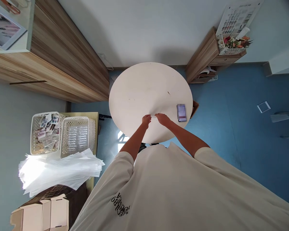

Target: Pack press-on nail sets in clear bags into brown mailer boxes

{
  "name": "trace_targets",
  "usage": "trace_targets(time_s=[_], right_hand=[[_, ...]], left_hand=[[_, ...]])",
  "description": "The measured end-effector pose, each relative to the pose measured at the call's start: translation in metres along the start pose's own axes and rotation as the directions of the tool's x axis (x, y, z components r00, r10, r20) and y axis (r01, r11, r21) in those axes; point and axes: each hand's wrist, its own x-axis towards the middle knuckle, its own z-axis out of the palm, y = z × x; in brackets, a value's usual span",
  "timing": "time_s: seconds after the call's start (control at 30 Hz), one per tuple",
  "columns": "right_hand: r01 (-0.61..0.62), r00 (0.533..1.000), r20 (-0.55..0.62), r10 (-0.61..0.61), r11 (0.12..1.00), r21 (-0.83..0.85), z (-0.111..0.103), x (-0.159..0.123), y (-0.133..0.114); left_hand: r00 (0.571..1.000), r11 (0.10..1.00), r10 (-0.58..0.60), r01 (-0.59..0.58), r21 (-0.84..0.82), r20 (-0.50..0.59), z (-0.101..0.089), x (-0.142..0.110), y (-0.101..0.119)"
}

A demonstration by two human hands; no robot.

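Over the near part of a round white table (144, 86), my two hands are close together. A short, thin, whitish strip (153, 116) spans the gap between them; its kind is too small to make out. My left hand (146, 120) has its fingers closed on the left end of this strip. At the other end, my right hand (162, 119) pinches it, fingers bent and partly hidden under the hand. To the right of my right hand, a phone (182, 113) with a blurred screen lies on the tabletop.
On a side table at left stand a white basket (33, 134) of small packets and another white basket (92, 131) of clear plastic pieces. White sheets (62, 170) and cardboard boxes (53, 213) are nearer. A wooden cabinet (69, 48) borders the round table's left; a drawer unit (202, 56) stands behind right.
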Motion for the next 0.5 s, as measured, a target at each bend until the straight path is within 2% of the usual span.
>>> trace_targets(time_s=[0.2,0.37,0.5], right_hand=[[0.025,1.0,-0.018,-0.025,0.999,-0.037,0.006,-0.001,0.002],[-0.001,0.999,-0.036,-0.001,0.999,-0.039,0.007,-0.003,-0.002],[-0.07,0.994,-0.074,0.075,0.995,0.068,0.005,0.003,-0.001]], left_hand=[[0.999,0.999,-0.034,0.034,-0.003,-0.035,0.005,0.004,-0.001],[0.997,0.998,-0.052,0.054,0.033,-0.063,0.0,0.003,-0.011],[0.998,0.992,0.055,-0.05,0.118,-0.039,-0.004,-0.009,-0.024]])
